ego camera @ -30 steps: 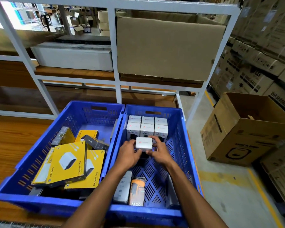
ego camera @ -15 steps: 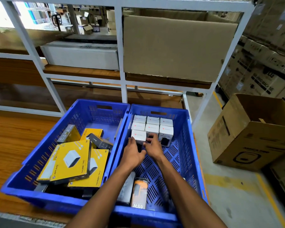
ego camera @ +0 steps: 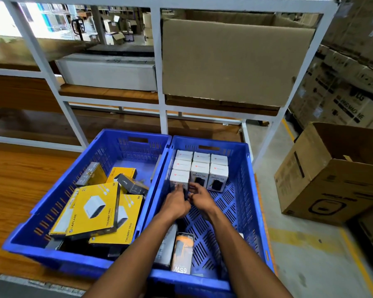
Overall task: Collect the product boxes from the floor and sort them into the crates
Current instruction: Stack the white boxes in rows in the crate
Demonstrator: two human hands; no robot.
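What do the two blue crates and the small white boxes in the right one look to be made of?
The blue crates look like moulded plastic with a slight sheen: uniform colour, slotted walls, perforated floor, cut-out handles. The white boxes appear to be printed paperboard cartons with a smooth, faintly glossy finish: crisp folded edges and printed lettering; whether a film wraps them cannot be told.

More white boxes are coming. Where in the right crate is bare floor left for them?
Bare lattice floor lies between the white boxes, the right wall and the orange 65W box. The left crate is crowded with yellow boxes.
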